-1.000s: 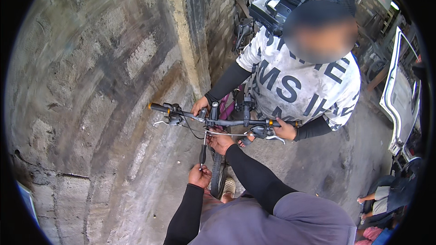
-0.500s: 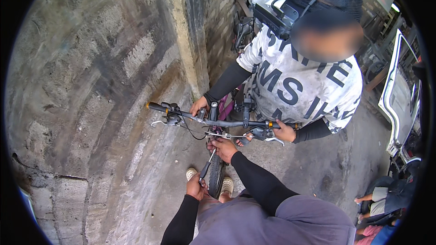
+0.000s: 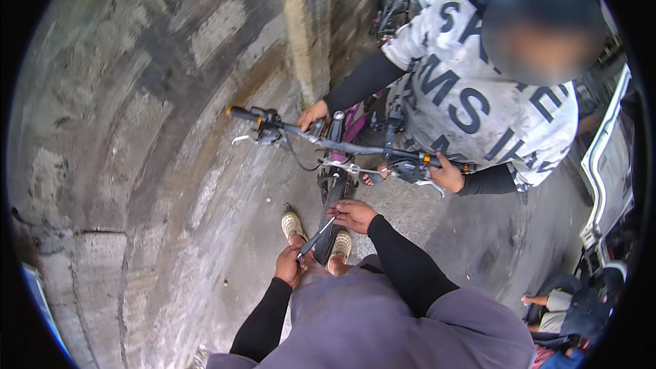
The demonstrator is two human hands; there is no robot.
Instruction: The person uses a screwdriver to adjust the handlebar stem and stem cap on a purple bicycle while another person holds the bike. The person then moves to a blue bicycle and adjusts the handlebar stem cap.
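My left hand (image 3: pixel 290 264) is closed around the dark handle of a screwdriver (image 3: pixel 312 242), low above the bicycle's front tyre (image 3: pixel 325 238). The metal shaft slants up to the right. At its tip my right hand (image 3: pixel 354 215) has its fingers pinched together; whatever is between them is too small to make out. Beyond my hands the bicycle handlebar (image 3: pixel 352 148) runs across, with brake levers and cables. A co-worker's hands grip it, one left of the stem and one near the right grip. The wheel stands between my feet.
A co-worker in a printed white shirt (image 3: pixel 465 89) stands opposite, across the handlebar. A rough concrete wall (image 3: pixel 157 130) rises on the left. A white vehicle door frame (image 3: pixel 605 164) leans at the right; people (image 3: pixel 564 304) sit at the lower right.
Both my hands and the screwdriver have shifted; my right hand has come back from beneath the handlebar, toward me over the tyre. The handlebar appears slightly turned, and the view has shifted.
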